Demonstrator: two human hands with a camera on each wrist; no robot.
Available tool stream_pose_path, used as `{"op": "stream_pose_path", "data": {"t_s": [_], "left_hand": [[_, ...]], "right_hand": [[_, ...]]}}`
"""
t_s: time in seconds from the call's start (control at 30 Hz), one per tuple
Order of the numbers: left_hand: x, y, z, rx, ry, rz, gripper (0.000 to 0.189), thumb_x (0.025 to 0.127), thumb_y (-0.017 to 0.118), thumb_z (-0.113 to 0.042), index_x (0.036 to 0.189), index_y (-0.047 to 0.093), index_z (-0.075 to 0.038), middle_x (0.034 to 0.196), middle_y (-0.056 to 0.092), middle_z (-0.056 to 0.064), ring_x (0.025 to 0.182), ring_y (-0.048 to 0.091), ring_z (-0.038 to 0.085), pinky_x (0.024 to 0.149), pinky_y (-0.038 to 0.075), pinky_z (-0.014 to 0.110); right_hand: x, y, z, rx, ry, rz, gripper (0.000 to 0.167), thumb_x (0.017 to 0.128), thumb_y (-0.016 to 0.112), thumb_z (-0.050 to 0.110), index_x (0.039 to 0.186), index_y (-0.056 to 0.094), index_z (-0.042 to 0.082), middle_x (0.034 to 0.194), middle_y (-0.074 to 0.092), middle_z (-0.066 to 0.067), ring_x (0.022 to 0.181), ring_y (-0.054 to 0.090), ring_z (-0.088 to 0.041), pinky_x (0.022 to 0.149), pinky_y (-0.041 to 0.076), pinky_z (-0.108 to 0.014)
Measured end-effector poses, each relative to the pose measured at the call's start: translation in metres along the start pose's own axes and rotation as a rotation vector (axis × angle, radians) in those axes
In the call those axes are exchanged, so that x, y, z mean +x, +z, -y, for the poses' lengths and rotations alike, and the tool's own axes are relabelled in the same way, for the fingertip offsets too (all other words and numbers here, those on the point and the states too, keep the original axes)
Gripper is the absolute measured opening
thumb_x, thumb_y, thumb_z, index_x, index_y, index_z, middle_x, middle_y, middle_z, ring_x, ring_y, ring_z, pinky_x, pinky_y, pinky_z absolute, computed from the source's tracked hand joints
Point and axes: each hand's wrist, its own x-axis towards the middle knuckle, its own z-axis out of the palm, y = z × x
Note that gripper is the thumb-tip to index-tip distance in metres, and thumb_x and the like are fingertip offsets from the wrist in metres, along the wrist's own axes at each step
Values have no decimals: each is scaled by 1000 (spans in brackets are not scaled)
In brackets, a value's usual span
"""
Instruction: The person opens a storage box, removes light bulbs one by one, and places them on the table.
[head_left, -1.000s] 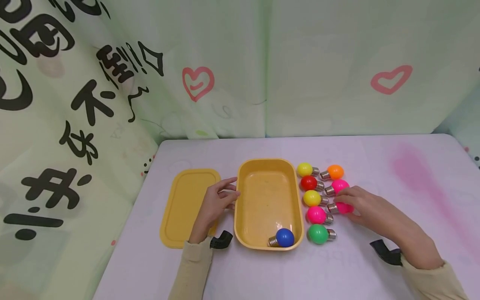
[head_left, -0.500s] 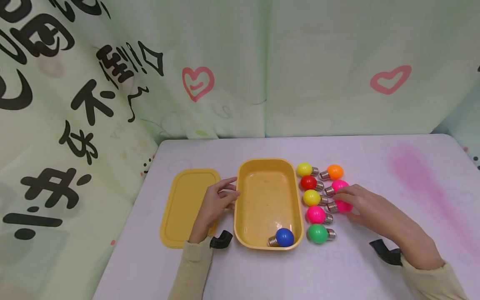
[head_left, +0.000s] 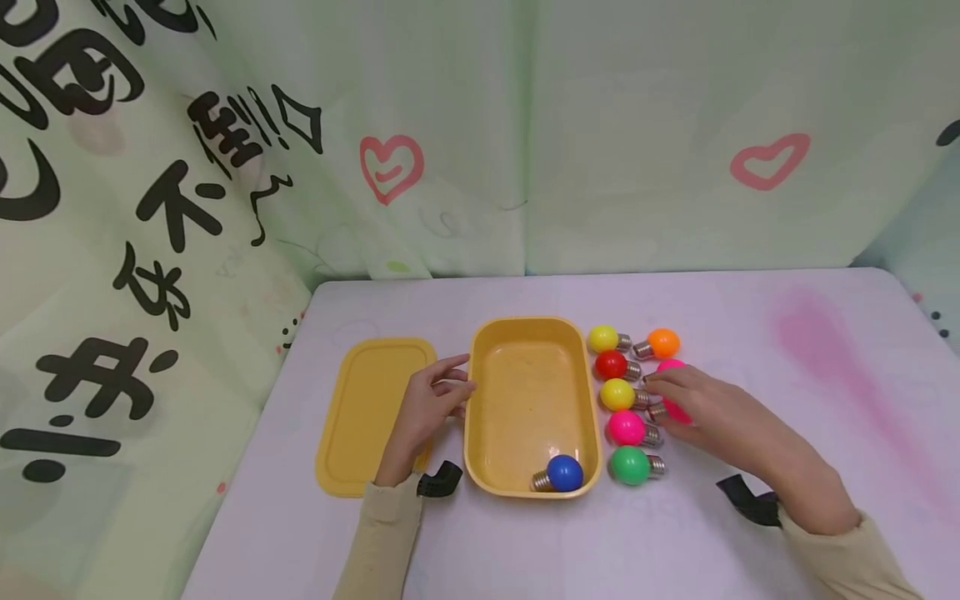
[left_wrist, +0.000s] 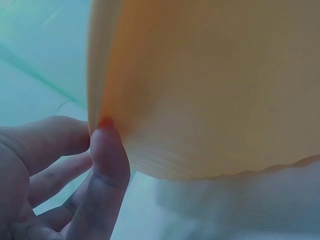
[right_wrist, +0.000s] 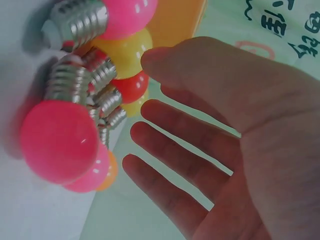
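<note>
My left hand [head_left: 424,412] pinches the left rim of a yellow plastic box [head_left: 532,392] between thumb and forefinger; the left wrist view shows the box wall [left_wrist: 210,90] close up. A blue light bulb [head_left: 566,472] lies in its front right corner. My right hand [head_left: 723,425] hovers over two pink bulbs right of the box, partly hiding them in the head view. In the right wrist view its fingers are spread and extended, with nothing between them, beside the nearer pink bulb [right_wrist: 57,142].
Beside the box lie yellow [head_left: 603,338], red [head_left: 611,365], yellow [head_left: 617,395], pink [head_left: 626,427] and green [head_left: 629,465] bulbs in a column, with an orange bulb [head_left: 663,342] to their right. A flat yellow lid [head_left: 360,417] lies left of the box.
My right hand has shifted slightly left, covering more of the two pink bulbs. The left hand keeps its place at the box rim. The head view has turned slightly right.
</note>
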Motion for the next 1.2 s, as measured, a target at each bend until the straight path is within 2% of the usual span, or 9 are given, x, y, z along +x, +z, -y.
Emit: {"op": "stream_pose_path", "data": {"t_s": [0.27,0.5,0.7,0.9,1.2], "left_hand": [[-1,0,1,14,5,-14,47,90,73,-12,135,61,-11,108,65,13,77,65,19,63,60,27],[0,3,1,7,2,2,47,90,72,-9,135,61,-10,107,63,13,77,64,17,63,60,28],[0,2,1,5,17,-1,47,90,72,-10,135,61,-10,107,64,13,76,64,18,62,60,28],[-1,0,0,-6,30,0,47,90,72,-9,135,61,-10,107,64,13,75,64,18,61,60,27],[0,1,-1,-20,11,0,46,90,71,-8,135,61,-9,107,64,14,74,64,17,60,59,26]], "right_hand": [[9,-1,18,7,-84,-18,47,77,85,17,120,70,7,122,66,-11,113,61,-31,83,60,-45],[14,3,31,17,-147,-11,44,79,84,18,119,69,9,120,65,-8,112,60,-27,84,60,-39],[21,5,41,30,-169,-22,44,79,84,21,119,69,9,118,65,-5,111,61,-25,82,60,-35],[25,7,50,-2,-185,-55,42,82,81,23,120,69,8,120,65,-7,111,62,-26,84,60,-36],[29,7,61,46,-233,5,45,81,82,23,121,69,9,121,64,-6,110,62,-23,85,60,-36]]}}
